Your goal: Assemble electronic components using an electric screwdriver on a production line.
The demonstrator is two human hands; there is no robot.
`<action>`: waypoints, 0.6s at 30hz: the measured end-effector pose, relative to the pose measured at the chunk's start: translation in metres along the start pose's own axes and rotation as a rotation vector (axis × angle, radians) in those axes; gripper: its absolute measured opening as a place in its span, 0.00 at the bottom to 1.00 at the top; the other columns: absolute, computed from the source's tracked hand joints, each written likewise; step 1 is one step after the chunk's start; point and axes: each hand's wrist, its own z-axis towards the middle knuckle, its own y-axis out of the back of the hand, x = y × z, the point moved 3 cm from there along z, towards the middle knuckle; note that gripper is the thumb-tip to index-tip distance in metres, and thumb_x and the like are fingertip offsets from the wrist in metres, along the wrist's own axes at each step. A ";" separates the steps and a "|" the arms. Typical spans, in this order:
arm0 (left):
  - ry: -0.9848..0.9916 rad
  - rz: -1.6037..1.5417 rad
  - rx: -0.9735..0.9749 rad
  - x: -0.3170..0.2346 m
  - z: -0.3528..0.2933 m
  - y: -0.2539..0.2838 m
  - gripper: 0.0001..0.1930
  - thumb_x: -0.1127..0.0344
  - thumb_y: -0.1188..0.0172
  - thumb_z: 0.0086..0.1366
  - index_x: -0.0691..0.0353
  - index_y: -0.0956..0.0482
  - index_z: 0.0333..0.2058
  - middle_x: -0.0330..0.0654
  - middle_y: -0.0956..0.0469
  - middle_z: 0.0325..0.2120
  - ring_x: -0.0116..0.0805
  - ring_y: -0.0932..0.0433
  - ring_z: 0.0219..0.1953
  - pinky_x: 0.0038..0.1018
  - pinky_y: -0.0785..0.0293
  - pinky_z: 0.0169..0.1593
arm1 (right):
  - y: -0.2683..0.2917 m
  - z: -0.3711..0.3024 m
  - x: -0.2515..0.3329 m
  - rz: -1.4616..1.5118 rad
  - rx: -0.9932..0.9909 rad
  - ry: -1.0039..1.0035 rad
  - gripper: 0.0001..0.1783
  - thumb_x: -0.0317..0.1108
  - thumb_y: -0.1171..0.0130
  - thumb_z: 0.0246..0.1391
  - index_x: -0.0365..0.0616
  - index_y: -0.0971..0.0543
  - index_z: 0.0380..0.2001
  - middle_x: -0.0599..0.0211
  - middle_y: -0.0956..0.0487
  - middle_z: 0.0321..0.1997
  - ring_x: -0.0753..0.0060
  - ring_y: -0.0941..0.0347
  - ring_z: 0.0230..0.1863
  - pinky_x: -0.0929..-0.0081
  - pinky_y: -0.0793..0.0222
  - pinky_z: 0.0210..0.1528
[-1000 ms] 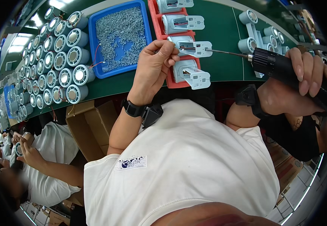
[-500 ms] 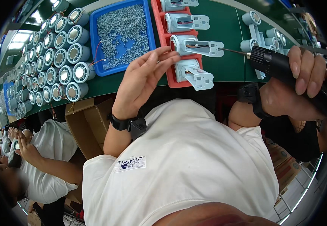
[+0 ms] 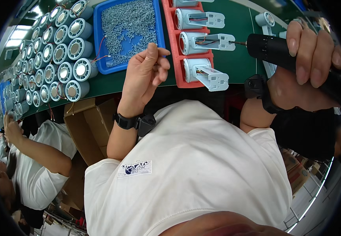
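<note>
Head view, looking down: your right hand (image 3: 302,74) had its fingers wrapped around a black electric screwdriver (image 3: 270,48), a full grip that seemed meant to steady the tool. The tool's long axis ran from lower right to upper left, and its thin bit (image 3: 241,43) pointed left, at the end plate of a pale blue housing (image 3: 193,44); whether the tip was seated could not be told.

That housing lay 2nd from your side in a red holder (image 3: 170,39) on the green bench (image 3: 237,23), among 4 in view. Its long axis ran left to right: round end left, bracket arm jutting right past the holder, probably leaving the end plate free for the tool. The holder's slots presumably stopped the round bodies rolling.

Your left hand (image 3: 145,72) hovered by the near right corner of a blue tray (image 3: 98,43), its fingers loosely curled; whether they pinched anything could not be told. The tray's raised rim likely kept its loose screws (image 3: 119,31) together within reach. Farther left, round pale blue units (image 3: 80,69) sat in rows.
</note>
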 end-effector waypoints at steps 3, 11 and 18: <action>-0.053 0.180 -0.391 -0.002 0.000 -0.008 0.18 0.57 0.53 0.73 0.69 0.27 0.42 0.47 0.20 0.34 0.24 0.21 0.28 0.14 0.24 0.31 | -0.004 0.001 -0.006 -0.016 0.006 0.019 0.37 0.73 0.43 0.46 0.48 0.25 0.41 0.77 0.27 0.22 0.79 0.31 0.24 0.70 0.42 0.47; -0.083 0.235 -0.347 0.007 0.008 -0.012 0.16 0.60 0.51 0.73 0.70 0.25 0.43 0.46 0.19 0.33 0.24 0.22 0.27 0.15 0.23 0.31 | -0.013 -0.001 -0.004 -0.061 0.018 0.098 0.37 0.72 0.43 0.47 0.48 0.25 0.42 0.77 0.27 0.23 0.78 0.29 0.25 0.67 0.43 0.50; -0.085 0.155 -0.302 0.017 0.019 -0.017 0.16 0.57 0.44 0.68 0.68 0.22 0.41 0.40 0.19 0.29 0.23 0.23 0.26 0.14 0.25 0.29 | -0.001 -0.012 0.035 0.193 -0.138 0.090 0.29 0.65 0.43 0.50 0.47 0.26 0.34 0.79 0.29 0.20 0.81 0.31 0.21 0.76 0.37 0.40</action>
